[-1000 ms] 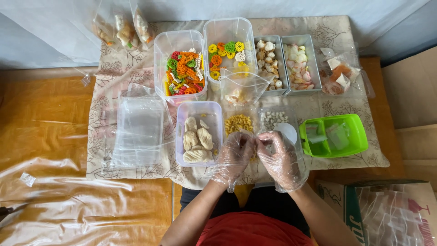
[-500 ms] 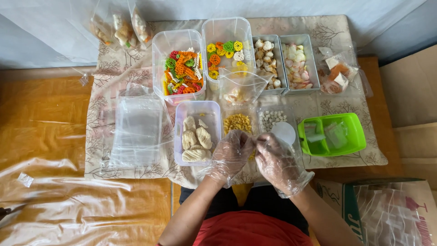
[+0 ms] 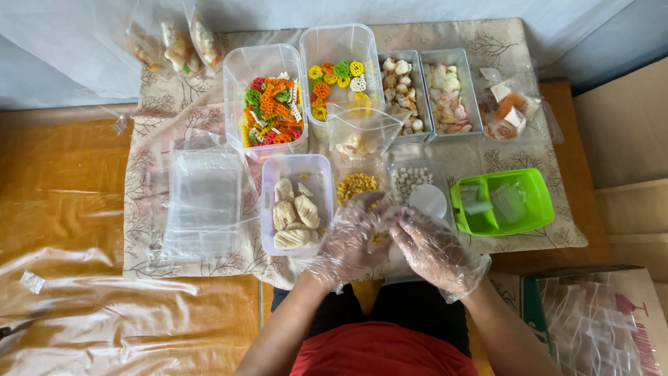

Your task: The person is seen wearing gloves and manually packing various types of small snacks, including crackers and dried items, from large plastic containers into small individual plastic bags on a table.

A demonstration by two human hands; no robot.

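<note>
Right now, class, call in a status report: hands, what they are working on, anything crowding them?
Left hand and right hand gloved, together over yellow pieces. Grip unclear. Tub of pale crackers close on the left, green basket on the right.

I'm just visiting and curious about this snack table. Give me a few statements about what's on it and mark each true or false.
1. Both hands, left hand and right hand, wear clear plastic gloves. True.
2. The green tray lies to the person's left. False: it lies to the right, beside the hands.
3. The tub of pale puffed crackers sits just left of the left hand. True.
4. The colourful flower-shaped crackers are in a metal tin. False: they are in a clear plastic tub.
5. A stack of clear empty bags lies on the patterned cloth. True.
</note>
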